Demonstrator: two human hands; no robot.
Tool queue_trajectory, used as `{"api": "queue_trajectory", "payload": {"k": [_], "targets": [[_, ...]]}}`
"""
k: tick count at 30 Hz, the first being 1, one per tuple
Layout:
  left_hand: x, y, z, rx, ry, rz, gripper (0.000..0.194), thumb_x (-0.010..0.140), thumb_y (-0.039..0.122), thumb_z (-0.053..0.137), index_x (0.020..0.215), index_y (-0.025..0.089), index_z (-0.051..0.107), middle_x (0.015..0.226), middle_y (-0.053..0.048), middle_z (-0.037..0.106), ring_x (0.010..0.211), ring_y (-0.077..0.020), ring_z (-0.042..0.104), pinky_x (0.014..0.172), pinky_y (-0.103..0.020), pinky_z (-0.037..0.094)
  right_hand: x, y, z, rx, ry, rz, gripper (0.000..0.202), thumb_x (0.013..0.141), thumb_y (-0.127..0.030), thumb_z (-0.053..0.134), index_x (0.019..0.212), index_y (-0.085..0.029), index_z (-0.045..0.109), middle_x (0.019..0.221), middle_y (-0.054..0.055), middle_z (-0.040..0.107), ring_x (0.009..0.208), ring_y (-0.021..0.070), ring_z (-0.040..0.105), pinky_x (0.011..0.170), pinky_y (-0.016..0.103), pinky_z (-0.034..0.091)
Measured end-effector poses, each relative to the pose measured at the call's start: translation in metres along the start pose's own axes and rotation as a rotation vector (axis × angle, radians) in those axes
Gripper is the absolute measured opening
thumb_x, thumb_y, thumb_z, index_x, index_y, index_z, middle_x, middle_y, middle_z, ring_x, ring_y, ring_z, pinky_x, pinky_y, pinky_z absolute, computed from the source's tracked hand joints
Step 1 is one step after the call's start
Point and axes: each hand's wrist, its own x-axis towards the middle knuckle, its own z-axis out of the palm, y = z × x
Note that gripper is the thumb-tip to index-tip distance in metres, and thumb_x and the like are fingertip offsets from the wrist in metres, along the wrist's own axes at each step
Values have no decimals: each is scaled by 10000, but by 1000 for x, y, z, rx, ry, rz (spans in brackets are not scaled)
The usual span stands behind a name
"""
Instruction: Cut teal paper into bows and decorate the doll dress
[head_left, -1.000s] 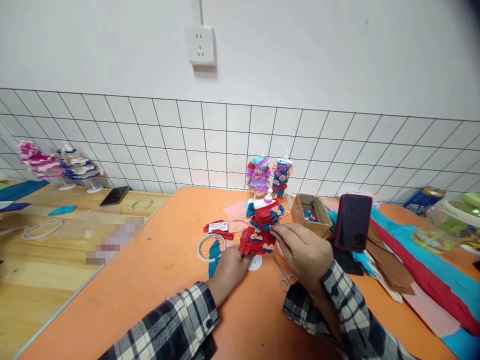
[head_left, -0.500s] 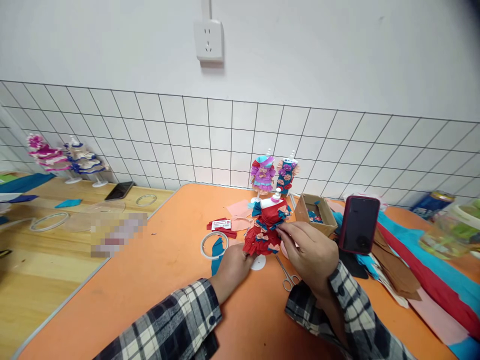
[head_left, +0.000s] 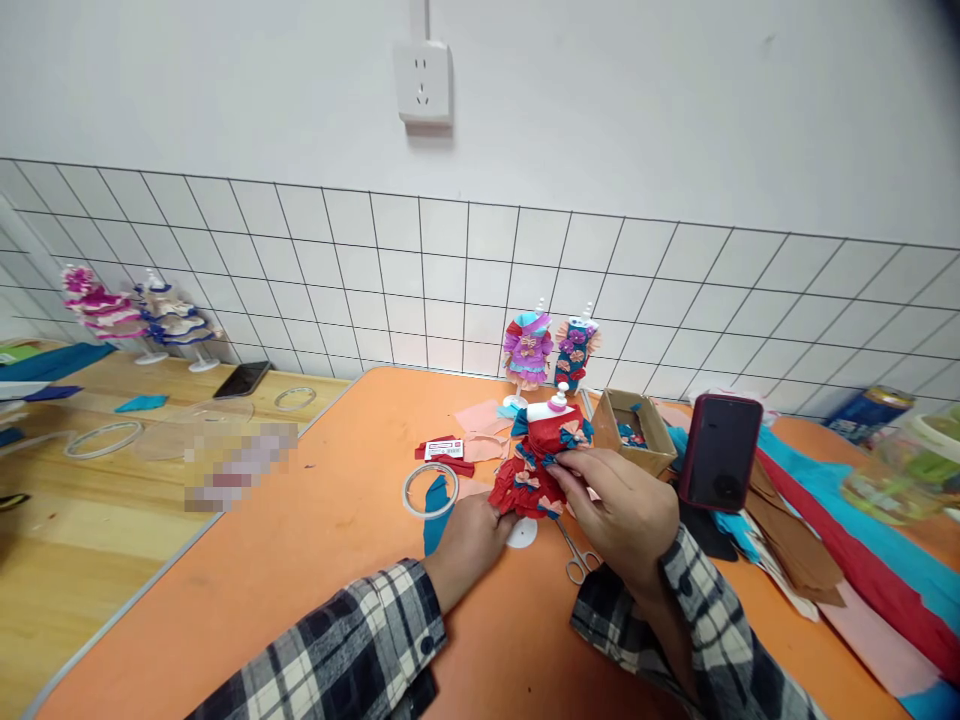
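Note:
A small white dress form wears a ruffled red dress (head_left: 534,465) with blue and peach bows, tilted to the right above its round white base (head_left: 522,532). My left hand (head_left: 472,545) pinches the lower left hem of the red dress. At the dress's right side, the fingertips of my right hand (head_left: 622,500) are closed at a blue bow (head_left: 551,462). Small scissors (head_left: 580,565) lie just below my right hand. To the left are a roll of tape (head_left: 430,491), a blue paper piece (head_left: 436,525) and a labelled red strip bundle (head_left: 444,450).
Two dressed forms (head_left: 528,350) stand by the grid wall. A cardboard box (head_left: 636,432) of scraps, an upright phone (head_left: 721,452), coloured paper strips (head_left: 862,520) and a clear tub (head_left: 907,460) are at right. Two more forms (head_left: 172,318) stand on the wooden table (head_left: 97,540) at left.
The red dress and its form have tilted and shifted slightly right. My right fingertips have moved slightly left and down on the dress. The whole view has shifted a little.

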Motion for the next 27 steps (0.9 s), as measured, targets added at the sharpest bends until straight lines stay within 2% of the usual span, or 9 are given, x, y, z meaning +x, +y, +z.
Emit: {"api": "queue_trajectory", "payload": {"k": [12,16,18,20,21,22,25,26,27], "targets": [[1,-3,1,-42,4,-19,188,890,225,543,986,204,703,957,-59,741,879,-194,666,736,-239,427,-1,-2,-3,-44,-34,13,208,937,-346,544,921,-223,711,769,-18,751,642,100,668,571,221,384],[3,-6,-1,-29,8,-55,177,879,212,544,934,200,711,927,-53,742,853,-190,665,709,-238,415,-2,-6,-10,-23,-6,-27,250,916,-394,552,865,-202,704,634,-21,701,550,97,628,530,237,359],[5,-8,-2,-16,9,-71,172,871,204,545,910,198,713,925,-52,742,852,-189,663,697,-237,406,0,-2,-13,-40,5,-1,293,915,-420,523,874,-193,704,590,-19,670,510,100,604,516,243,354],[7,-9,-4,1,13,-93,176,867,203,542,877,190,717,901,-56,742,827,-189,662,672,-239,394,2,10,-16,-120,-42,104,299,914,-417,501,888,-202,708,595,-15,669,504,107,600,494,248,337],[7,-9,-5,11,17,-106,180,865,204,540,853,184,719,876,-59,743,802,-188,661,654,-240,385,4,18,-17,-174,-117,175,286,908,-406,503,875,-212,710,617,-9,681,524,116,613,481,249,324],[8,-9,-5,20,22,-120,186,863,206,539,833,179,720,851,-61,742,776,-187,657,638,-241,377,4,28,-17,-228,-258,254,268,900,-389,512,826,-224,710,636,-4,692,543,129,625,467,252,303],[9,-9,-7,38,29,-150,191,853,202,535,812,177,720,825,-55,743,744,-178,646,622,-241,362,0,57,-16,-238,-843,360,183,844,-279,570,765,-243,731,731,28,728,689,184,679,516,249,344],[9,-9,-7,41,27,-156,189,848,198,535,813,179,720,832,-51,744,744,-175,644,622,-240,360,-3,65,-14,-206,-981,371,149,805,-224,601,768,-245,744,774,38,738,743,198,690,550,252,375],[10,-9,-7,43,22,-162,187,844,194,535,815,179,720,840,-49,745,743,-173,641,621,-239,358,-7,70,-11,-189,-1046,380,147,761,-171,625,758,-242,753,785,46,741,764,207,696,577,255,397]]}}
